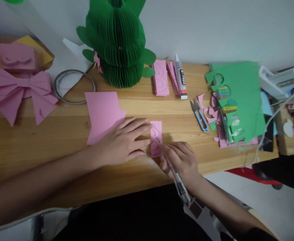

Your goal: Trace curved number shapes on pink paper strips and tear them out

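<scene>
– How many pink pieces are counted around the green honeycomb tree (117, 43)?

– One small pink slip (156, 138) is seen in front of the tree, one larger pink sheet (102, 115) to the slip's left, and two stacks of pink strips (160, 77) beside the tree's base. One pink bow (18, 92) is laid far left of the tree.

– How are the hands placed?

– The left hand (123, 142) is laid flat, fingers spread, pressed on the slip's edge and the sheet. A pen (173, 172) is pinched in the right hand (180, 160), its tip touching the slip.

– Anything else counted?

– One glue tube (181, 77), one pair of snips (199, 114), one tape ring (74, 86), and one pile of green sheets (239, 97) are seen right and left of the tree. No container's contents can be told.
</scene>
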`<state>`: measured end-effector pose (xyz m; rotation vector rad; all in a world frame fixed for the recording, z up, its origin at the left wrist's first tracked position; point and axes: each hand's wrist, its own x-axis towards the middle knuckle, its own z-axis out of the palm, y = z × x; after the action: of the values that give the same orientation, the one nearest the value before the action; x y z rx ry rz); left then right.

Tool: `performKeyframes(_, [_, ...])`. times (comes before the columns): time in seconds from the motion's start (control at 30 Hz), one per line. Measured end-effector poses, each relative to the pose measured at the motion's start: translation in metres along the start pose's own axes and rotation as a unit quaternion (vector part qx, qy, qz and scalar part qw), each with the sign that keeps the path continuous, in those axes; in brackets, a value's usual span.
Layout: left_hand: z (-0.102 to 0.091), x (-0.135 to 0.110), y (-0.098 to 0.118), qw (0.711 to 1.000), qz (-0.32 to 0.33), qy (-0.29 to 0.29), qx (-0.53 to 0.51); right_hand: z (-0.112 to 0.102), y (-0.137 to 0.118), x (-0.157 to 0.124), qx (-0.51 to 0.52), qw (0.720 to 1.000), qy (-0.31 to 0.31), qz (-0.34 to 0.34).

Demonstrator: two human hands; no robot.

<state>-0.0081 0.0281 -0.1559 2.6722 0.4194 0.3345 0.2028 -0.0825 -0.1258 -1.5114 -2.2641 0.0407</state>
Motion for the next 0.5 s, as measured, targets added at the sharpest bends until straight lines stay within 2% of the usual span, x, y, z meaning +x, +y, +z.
performKeyframes(0.17, [-0.001,0.0,0.0,1.0,0.005,0.001,0.003,-0.002,0.005,0.01,0.018,1.0,0.007,0.019])
performKeyframes(0.33, [0.0,0.0,0.0,1.0,0.006,0.006,0.003,0.001,0.006,0.013,0.049,0.998,-0.023,0.033])
performKeyframes(0.5, [0.0,0.002,0.001,1.0,0.004,0.01,-0.002,0.003,0.003,0.017,0.105,0.992,-0.017,0.061])
